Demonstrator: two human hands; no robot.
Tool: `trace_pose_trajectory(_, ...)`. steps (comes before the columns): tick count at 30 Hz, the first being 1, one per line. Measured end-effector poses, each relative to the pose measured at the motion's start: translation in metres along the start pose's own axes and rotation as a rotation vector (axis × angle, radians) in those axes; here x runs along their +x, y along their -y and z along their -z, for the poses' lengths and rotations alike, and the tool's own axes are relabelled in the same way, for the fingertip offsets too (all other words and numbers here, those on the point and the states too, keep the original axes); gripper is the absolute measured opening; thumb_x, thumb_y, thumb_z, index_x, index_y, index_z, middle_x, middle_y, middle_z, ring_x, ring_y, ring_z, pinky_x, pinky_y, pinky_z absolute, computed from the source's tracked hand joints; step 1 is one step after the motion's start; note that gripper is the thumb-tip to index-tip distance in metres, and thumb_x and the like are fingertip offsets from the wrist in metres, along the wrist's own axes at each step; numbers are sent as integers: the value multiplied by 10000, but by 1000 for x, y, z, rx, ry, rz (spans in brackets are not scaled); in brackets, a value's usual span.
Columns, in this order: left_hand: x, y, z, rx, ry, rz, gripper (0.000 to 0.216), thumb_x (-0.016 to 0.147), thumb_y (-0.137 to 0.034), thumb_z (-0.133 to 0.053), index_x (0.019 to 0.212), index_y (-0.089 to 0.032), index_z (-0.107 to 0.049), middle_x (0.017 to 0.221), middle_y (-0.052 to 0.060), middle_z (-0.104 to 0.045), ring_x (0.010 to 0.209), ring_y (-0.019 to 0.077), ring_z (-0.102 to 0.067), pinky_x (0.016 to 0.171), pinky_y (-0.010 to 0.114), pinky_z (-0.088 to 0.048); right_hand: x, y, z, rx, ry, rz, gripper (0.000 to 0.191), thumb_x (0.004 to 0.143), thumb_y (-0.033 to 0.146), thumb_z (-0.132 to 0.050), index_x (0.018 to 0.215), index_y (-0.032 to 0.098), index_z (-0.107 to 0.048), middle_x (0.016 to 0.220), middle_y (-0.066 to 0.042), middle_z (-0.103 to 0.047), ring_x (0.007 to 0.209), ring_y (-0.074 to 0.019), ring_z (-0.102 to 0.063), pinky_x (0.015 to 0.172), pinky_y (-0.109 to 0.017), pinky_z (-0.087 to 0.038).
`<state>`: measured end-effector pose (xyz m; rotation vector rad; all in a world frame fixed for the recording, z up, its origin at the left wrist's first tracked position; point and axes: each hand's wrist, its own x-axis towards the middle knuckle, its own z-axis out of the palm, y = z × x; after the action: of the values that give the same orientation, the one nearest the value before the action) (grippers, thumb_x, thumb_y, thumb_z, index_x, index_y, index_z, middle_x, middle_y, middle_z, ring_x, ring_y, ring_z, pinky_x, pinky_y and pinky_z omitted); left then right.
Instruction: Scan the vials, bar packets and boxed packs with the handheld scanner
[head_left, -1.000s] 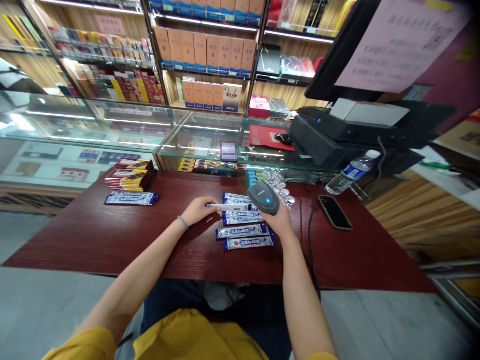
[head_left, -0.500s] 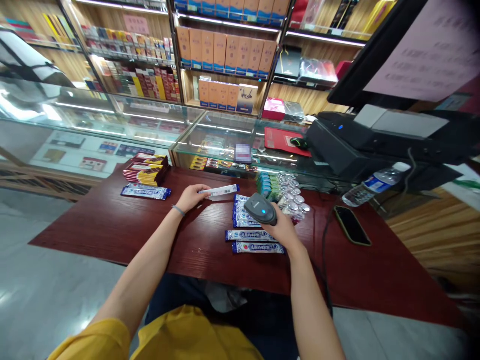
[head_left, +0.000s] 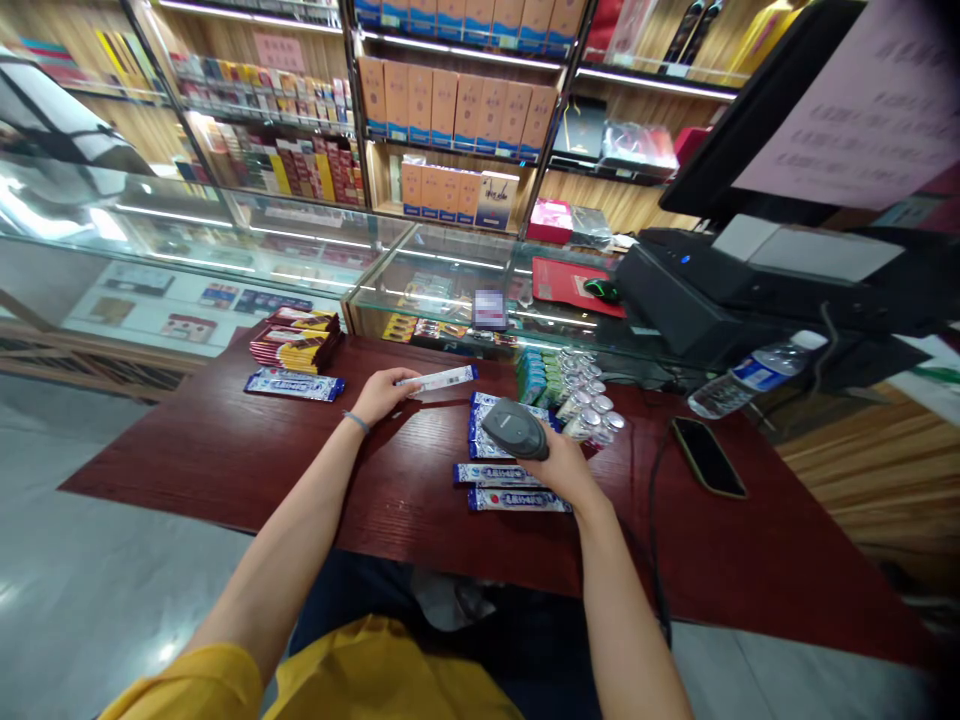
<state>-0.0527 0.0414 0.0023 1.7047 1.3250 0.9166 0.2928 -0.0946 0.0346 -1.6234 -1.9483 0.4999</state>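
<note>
My left hand (head_left: 385, 396) pinches the left end of a slim candy packet (head_left: 448, 379), whose pale side with a barcode faces up. In my right hand (head_left: 561, 462) is a dark grey barcode scanner (head_left: 514, 428), its head tilted left toward that packet. Below the scanner lie several blue-and-white packets (head_left: 486, 410), partly hidden by it. Two more, an upper packet (head_left: 487, 474) and a lower packet (head_left: 517, 500), lie nearer to me. Another blue-and-white packet (head_left: 294, 385) rests at the left.
Red-and-yellow packets (head_left: 296, 340) are stacked at the back left. Green packs (head_left: 541, 375) and silver-topped tubes (head_left: 592, 400) stand behind the scanner. A phone (head_left: 709, 457) and a water bottle (head_left: 756, 375) lie at the right, near the scanner's cable (head_left: 651, 520). A glass case (head_left: 442, 265) borders the table's back.
The scanner has tipped and shifted slightly left and down, and its blue light no longer shows. My left hand keeps the packet in nearly the same place.
</note>
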Motion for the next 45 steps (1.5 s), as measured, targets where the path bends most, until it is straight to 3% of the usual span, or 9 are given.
trace_pose_trajectory(4, -1, 0, -2, -30, 10, 17, 437, 802, -530, -692, 1043, -173, -761, 790, 41, -745, 627, 168, -617, 585, 266, -460, 0, 0, 0, 1, -16, -12, 534, 747, 299, -725, 1276, 271, -667, 941, -56, -820, 902, -334, -785, 729, -339, -559)
trace_pose_trajectory(7, -3, -4, -2, 10, -39, -75, 374, 824, -499, -682, 1008, -178, -741, 885, 44, -759, 759, 187, -658, 715, 284, -500, 0, -2, -1, -7, -27, -19, 561, 742, 308, -727, 1296, 263, -656, 953, -67, -818, 933, -351, -781, 758, -361, -564)
trace_pose_trajectory(12, -10, -20, 1, 244, -110, -187, 195, 880, -356, -628, 984, -212, -708, 944, 37, -760, 867, 213, -674, 825, 317, -497, 1, -5, -2, 18, -61, 9, 611, 767, 321, -702, 1369, 262, -615, 1077, -86, -809, 1039, -347, -761, 825, -378, -565)
trace_pose_trajectory(18, -29, -31, 33, 460, -69, -286, 152, 926, -292, -566, 997, -232, -686, 982, 51, -766, 901, 233, -700, 820, 329, -499, 2, -12, -5, -7, -105, -1, 596, 793, 374, -675, 1372, 243, -617, 1009, -90, -815, 963, -334, -773, 777, -358, -556)
trace_pose_trajectory(28, -93, 31, 136, 623, -273, -321, 126, 955, -282, -522, 986, -225, -630, 1037, 71, -728, 1007, 229, -677, 911, 351, -526, 2, -27, -11, -77, -169, -14, 573, 784, 472, -665, 1302, 228, -652, 920, -92, -810, 900, -348, -776, 720, -354, -541)
trace_pose_trajectory(34, -108, 70, 185, 692, -373, -365, 104, 942, -241, -524, 914, -214, -621, 1040, 87, -672, 1006, 217, -652, 903, 330, -520, 4, -34, -14, -53, -121, 22, 618, 785, 495, -667, 1331, 206, -645, 889, -89, -812, 845, -334, -783, 688, -351, -553)
trace_pose_trajectory(38, -111, 86, 197, 738, -376, -334, 112, 952, -247, -514, 953, -219, -623, 1023, 75, -660, 985, 212, -647, 889, 324, -518, 2, -25, -23, -55, -162, 82, 613, 802, 474, -650, 1351, 203, -628, 898, -95, -815, 849, -334, -786, 681, -349, -555)
trace_pose_trajectory(45, -112, 91, 193, 876, -291, -281, 239, 1012, -287, -450, 1011, -231, -682, 1047, 84, -700, 955, 210, -672, 868, 318, -528, -2, 1, -37, -203, -186, 167, 586, 787, 365, -634, 1362, 254, -614, 940, -77, -817, 804, -342, -784, 669, -357, -539)
